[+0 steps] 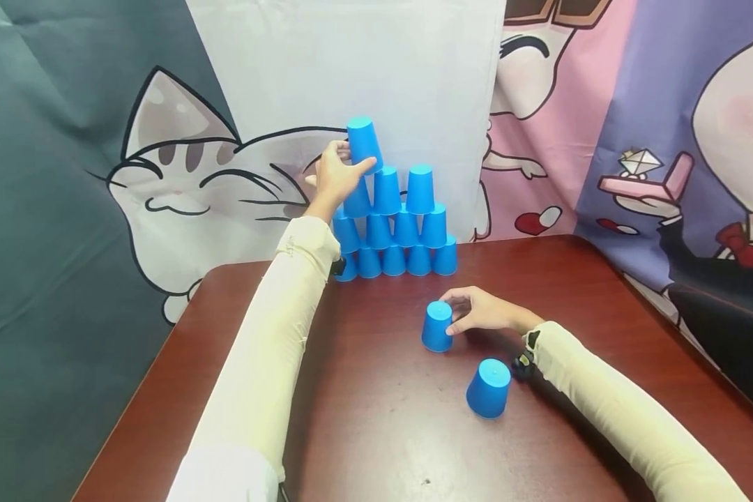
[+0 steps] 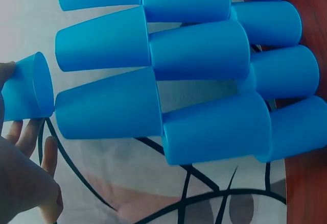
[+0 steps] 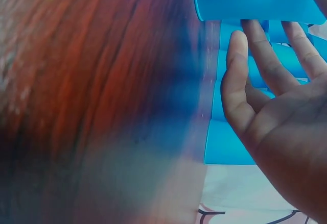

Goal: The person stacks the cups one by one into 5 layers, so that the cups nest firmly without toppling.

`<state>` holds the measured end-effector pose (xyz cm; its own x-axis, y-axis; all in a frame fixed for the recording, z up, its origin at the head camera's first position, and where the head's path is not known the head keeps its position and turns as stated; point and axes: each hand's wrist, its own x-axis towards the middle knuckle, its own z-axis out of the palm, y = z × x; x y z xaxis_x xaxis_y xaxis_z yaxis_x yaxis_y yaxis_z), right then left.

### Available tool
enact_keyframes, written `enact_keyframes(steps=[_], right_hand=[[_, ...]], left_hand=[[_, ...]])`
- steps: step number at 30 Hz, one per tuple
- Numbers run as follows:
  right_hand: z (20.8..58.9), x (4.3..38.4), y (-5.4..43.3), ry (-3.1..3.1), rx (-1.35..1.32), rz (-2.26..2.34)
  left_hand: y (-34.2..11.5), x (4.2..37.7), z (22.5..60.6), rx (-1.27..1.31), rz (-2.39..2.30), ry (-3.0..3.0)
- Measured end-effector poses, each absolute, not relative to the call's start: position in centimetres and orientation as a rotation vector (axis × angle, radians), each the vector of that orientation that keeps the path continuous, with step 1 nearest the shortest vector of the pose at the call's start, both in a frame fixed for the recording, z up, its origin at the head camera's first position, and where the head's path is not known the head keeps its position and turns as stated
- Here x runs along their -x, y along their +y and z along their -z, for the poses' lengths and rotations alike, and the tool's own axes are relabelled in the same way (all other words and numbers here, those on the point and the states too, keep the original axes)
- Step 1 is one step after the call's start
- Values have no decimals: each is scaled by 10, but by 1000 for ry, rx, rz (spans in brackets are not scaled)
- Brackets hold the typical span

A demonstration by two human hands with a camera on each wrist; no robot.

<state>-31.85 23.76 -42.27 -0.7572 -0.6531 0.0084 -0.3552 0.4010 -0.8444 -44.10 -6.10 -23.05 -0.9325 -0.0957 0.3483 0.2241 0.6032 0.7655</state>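
High at the back, my left hand (image 1: 337,173) grips an upside-down blue cup (image 1: 364,146) between thumb and fingers. That cup is slightly tilted and sits right at the tops of the left and middle cups of the third row. Below it rises a stack of blue cups (image 1: 405,229), all mouth down, in three rows that narrow upward. In the left wrist view the held cup (image 2: 25,89) has its rim close to the upper row. My right hand (image 1: 486,310) holds another upside-down blue cup (image 1: 437,328) at the table, thumb and fingers around its side.
One more blue cup (image 1: 489,390) stands mouth down nearer the front, beside the right wrist. Everything stands on a reddish-brown wooden table (image 1: 376,418). Directly behind the stack hangs a cloth backdrop (image 1: 439,84) printed with cartoon figures.
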Motion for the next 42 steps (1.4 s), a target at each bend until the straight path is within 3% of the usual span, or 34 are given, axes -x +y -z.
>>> enact_keyframes(steps=[23,42], right_hand=[[422,320,247,2381,861,1322],[389,323,239,2713,604,1533]], left_hand=[[-63,451,245,102,1125,-2567],[-79,416,305,96,1228,-2365]])
